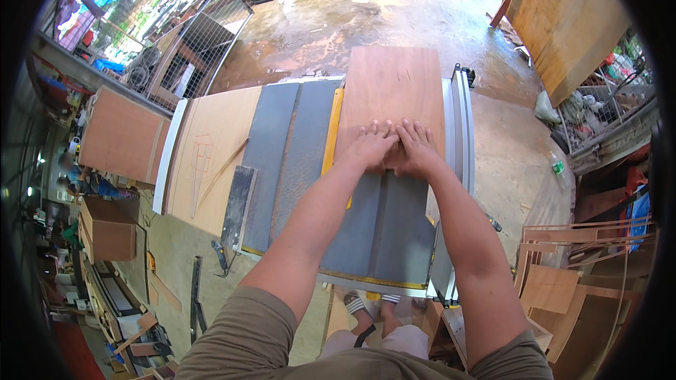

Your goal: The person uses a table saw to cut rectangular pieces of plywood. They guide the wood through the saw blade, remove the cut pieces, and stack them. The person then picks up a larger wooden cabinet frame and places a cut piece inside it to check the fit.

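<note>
My left hand [374,146] and my right hand [417,149] press side by side on the near end of a reddish wooden board [391,81], fingers stretched over its top and thumbs close together. The board lies on a grey table saw [380,232], beside a yellow strip [332,130] on its left and parallel to an aluminium rail [461,127] on its right. Any blade is not visible. A pale plywood side panel [215,119] with red marks, a loose thin strip and a dark block [236,207] is to the left of the saw.
A person [105,184] is at the far left beside wooden boxes [109,231]. A wire-mesh fence [204,42] borders the wet concrete yard [303,28]. A tall plywood sheet [563,21] stands at upper right, cut panels [553,288] at lower right. A power tool [220,257] is near the saw.
</note>
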Available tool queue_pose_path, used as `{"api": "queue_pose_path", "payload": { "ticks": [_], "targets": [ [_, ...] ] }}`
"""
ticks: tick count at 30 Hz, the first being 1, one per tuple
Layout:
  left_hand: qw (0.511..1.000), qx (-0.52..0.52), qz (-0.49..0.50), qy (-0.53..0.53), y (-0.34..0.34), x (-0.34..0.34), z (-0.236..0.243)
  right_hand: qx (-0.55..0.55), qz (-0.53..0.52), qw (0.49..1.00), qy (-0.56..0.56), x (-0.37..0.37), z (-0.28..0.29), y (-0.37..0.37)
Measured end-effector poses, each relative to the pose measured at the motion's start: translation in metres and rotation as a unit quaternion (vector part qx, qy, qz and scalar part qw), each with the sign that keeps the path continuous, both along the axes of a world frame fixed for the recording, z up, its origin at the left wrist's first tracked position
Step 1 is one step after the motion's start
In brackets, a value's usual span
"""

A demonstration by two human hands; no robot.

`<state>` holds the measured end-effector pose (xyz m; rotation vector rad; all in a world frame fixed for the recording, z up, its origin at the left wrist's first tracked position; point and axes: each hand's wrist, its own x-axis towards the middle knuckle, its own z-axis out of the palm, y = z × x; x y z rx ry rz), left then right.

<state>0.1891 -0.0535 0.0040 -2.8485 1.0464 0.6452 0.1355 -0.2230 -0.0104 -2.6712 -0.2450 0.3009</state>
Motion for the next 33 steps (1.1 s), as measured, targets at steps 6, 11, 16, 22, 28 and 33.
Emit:
{"api": "queue_pose_path", "payload": {
  "ticks": [6, 11, 16, 22, 28, 33],
  "targets": [
    [1.0, 0.001, 0.0, 0.0, -0.003, 0.011, 0.002, -0.001, 0.002, 1.0, 0.008, 0.012, 0.003, -0.003],
    [1.0, -0.014, 0.008, 0.0, -0.006, 0.017, 0.006, -0.009, 0.0, 1.0, 0.019, 0.024, 0.005, -0.006],
    [1.0, -0.014, 0.018, -0.012, -0.007, 0.026, 0.0, -0.01, 0.001, 1.0, 0.014, 0.037, -0.001, -0.007],
    [0.998, -0.011, 0.061, -0.029, -0.022, 0.029, -0.002, -0.02, -0.004, 1.0, 0.019, 0.056, -0.004, -0.014],
    [0.971, -0.146, 0.136, -0.136, -0.029, 0.008, -0.02, -0.036, 0.005, 0.999, 0.021, 0.073, 0.008, -0.012],
    [0.883, -0.374, 0.113, -0.262, -0.035, -0.087, -0.031, -0.034, 0.015, 0.999, 0.002, 0.091, -0.014, -0.016]
  ]
}}
